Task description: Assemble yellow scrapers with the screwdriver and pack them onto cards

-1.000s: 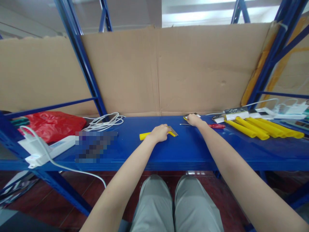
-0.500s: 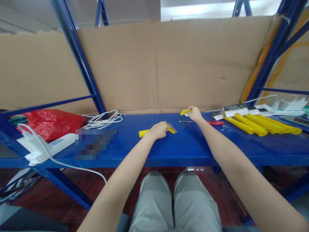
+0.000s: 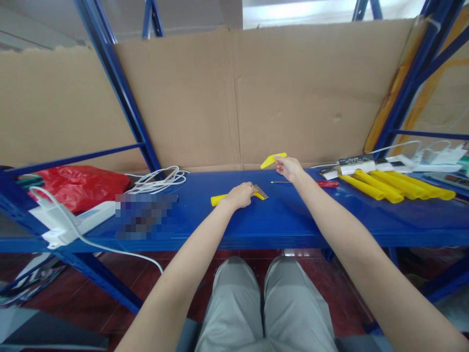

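Note:
My left hand is closed around a yellow-handled scraper lying on the blue shelf top. The scraper's metal blade shows past my fingers, with yellow plastic beside it. Above the back of the shelf, my right hand pinches a small, bent, flat yellow plastic piece by one end, clear of the surface. A screwdriver with a red handle rests under my right wrist, its shaft pointing left. My palm hides the middle of the scraper's handle.
Several yellow tubular handles lie side by side on the right, before small boxes. Leftward are a coiled white cable, a red plastic bag and a white power strip. Cardboard walls off the back.
My right hand has lifted the yellow piece up and slightly left, turning it so more of it shows. The left hand and scraper have stayed in place.

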The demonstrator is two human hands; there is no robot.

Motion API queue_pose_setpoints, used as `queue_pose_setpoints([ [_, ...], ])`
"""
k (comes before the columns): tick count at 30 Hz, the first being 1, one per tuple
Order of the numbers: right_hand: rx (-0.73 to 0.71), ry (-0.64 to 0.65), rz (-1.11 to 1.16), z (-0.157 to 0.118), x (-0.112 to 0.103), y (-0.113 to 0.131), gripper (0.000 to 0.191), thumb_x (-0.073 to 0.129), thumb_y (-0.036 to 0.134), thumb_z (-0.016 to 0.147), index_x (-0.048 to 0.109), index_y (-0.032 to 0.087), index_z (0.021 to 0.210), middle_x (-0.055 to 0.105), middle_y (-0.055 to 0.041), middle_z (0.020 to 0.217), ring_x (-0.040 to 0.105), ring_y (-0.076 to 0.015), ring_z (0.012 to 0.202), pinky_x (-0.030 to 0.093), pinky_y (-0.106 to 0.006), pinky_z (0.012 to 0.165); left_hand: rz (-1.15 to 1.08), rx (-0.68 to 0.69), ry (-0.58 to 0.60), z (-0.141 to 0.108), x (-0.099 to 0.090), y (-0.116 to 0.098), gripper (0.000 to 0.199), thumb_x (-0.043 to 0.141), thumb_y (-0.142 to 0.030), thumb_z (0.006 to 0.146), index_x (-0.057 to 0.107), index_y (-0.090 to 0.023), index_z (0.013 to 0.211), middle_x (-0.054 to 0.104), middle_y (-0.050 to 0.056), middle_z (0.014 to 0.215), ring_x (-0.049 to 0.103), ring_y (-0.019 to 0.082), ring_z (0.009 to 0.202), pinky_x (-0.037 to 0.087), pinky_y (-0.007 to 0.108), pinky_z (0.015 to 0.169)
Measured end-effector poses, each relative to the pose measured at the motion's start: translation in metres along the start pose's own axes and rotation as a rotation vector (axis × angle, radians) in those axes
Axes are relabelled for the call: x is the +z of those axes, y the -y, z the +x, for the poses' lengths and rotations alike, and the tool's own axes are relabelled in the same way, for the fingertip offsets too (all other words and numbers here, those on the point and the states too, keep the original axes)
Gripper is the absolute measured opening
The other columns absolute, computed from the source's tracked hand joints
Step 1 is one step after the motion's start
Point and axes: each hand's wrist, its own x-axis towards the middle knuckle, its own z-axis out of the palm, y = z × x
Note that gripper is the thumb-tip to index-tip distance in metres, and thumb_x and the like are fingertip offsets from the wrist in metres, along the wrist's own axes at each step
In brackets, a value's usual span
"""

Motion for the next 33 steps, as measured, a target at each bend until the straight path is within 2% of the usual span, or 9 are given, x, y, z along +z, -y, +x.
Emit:
queue_pose_setpoints([
  [3, 0.022, -0.028, 0.016, 0.0, 0.0, 0.0, 0.019, 0.055, 0.011, 0.089, 0.048, 0.016, 0.072, 0.046, 0.0082, 0.047, 0.04, -0.0026, 0.037, 0.033, -0.013, 0.039, -0.007, 0.004, -0.002, 0.0, 0.001, 0.001, 0.037, 0.043, -0.013, 0.088, 0.066, -0.021, 0.116, 0.062, 0.009, 0.103, 0.058, 0.019, 0.096, 0.046, 0.027, 0.082],
  [7, 0.06, -0.1, -0.056, 0.002, 0.0, -0.002, 0.015, 0.05, 0.018, 0.094, 0.05, 0.016, 0.079, 0.052, 0.0051, 0.05, 0.047, -0.0051, 0.04, 0.036, -0.015, 0.04, -0.024, 0.006, -0.014, 0.0, 0.001, 0.001, 0.038, 0.044, -0.012, 0.087, 0.065, -0.022, 0.117, 0.063, 0.009, 0.104, 0.059, 0.02, 0.097, 0.047, 0.028, 0.082],
  [11, 0.101, -0.104, -0.134, 0.003, 0.0, -0.005, 0.017, 0.04, 0.017, 0.097, 0.053, 0.013, 0.086, 0.052, 0.0031, 0.047, 0.048, -0.0074, 0.039, 0.041, -0.017, 0.043, -0.044, 0.008, -0.018, -0.001, -0.001, 0.001, 0.036, 0.045, -0.012, 0.087, 0.064, -0.021, 0.116, 0.064, 0.009, 0.105, 0.06, 0.021, 0.098, 0.047, 0.03, 0.085],
  [13, 0.133, -0.062, -0.172, 0.002, -0.001, -0.006, 0.018, 0.039, 0.013, 0.096, 0.055, 0.012, 0.088, 0.053, 0.0023, 0.047, 0.049, -0.008, 0.039, 0.043, -0.018, 0.044, -0.057, -0.004, -0.02, -0.001, -0.002, 0.0, 0.035, 0.046, -0.012, 0.087, 0.063, -0.02, 0.116, 0.065, 0.009, 0.107, 0.06, 0.021, 0.101, 0.046, 0.03, 0.087],
  [16, 0.204, 0.1, -0.249, 0.001, -0.002, -0.009, 0.019, 0.04, 0.005, 0.092, 0.057, 0.01, 0.087, 0.056, 0.0003, 0.049, 0.051, -0.0086, 0.042, 0.046, -0.019, 0.048, -0.078, -0.051, -0.03, -0.002, -0.003, -0.001, 0.033, 0.048, -0.012, 0.086, 0.058, -0.016, 0.117, 0.065, 0.011, 0.113, 0.059, 0.022, 0.107, 0.046, 0.03, 0.09],
  [19, 0.259, 0.266, -0.336, -0.002, -0.003, -0.012, 0.02, 0.043, -0.001, 0.088, 0.059, 0.01, 0.082, 0.057, -0.0009, 0.051, 0.053, -0.0084, 0.046, 0.048, -0.018, 0.051, -0.098, -0.095, -0.022, -0.003, -0.004, -0.002, 0.028, 0.049, -0.015, 0.087, 0.054, -0.013, 0.115, 0.065, 0.014, 0.113, 0.061, 0.024, 0.106, 0.047, 0.031, 0.086],
  [23, 0.293, 0.38, -0.44, -0.007, -0.001, -0.015, 0.02, 0.05, -0.001, 0.085, 0.057, 0.011, 0.07, 0.056, -0.0012, 0.053, 0.052, -0.0074, 0.048, 0.047, -0.017, 0.052, -0.12, -0.129, 0.0, -0.004, -0.006, -0.002, 0.024, 0.049, -0.018, 0.089, 0.049, -0.015, 0.113, 0.066, 0.014, 0.11, 0.063, 0.025, 0.104, 0.048, 0.03, 0.08],
  [28, 0.296, 0.406, -0.594, -0.012, 0.007, -0.02, 0.022, 0.059, 0.005, 0.082, 0.054, 0.013, 0.062, 0.052, 0.0007, 0.049, 0.047, -0.0063, 0.046, 0.044, -0.017, 0.05, -0.129, -0.145, 0.015, -0.004, -0.007, -0.003, 0.025, 0.048, -0.02, 0.09, 0.046, -0.015, 0.115, 0.064, 0.016, 0.114, 0.062, 0.025, 0.106, 0.048, 0.031, 0.082],
  [33, 0.218, 0.389, -0.747, -0.015, 0.014, -0.026, 0.026, 0.063, 0.011, 0.08, 0.052, 0.015, 0.057, 0.041, 0.005, 0.042, 0.036, -0.0039, 0.039, 0.03, -0.015, 0.038, -0.123, -0.147, 0.004, -0.004, -0.006, -0.003, 0.029, 0.049, -0.022, 0.091, 0.044, -0.015, 0.119, 0.065, 0.016, 0.113, 0.062, 0.025, 0.107, 0.048, 0.031, 0.084],
])
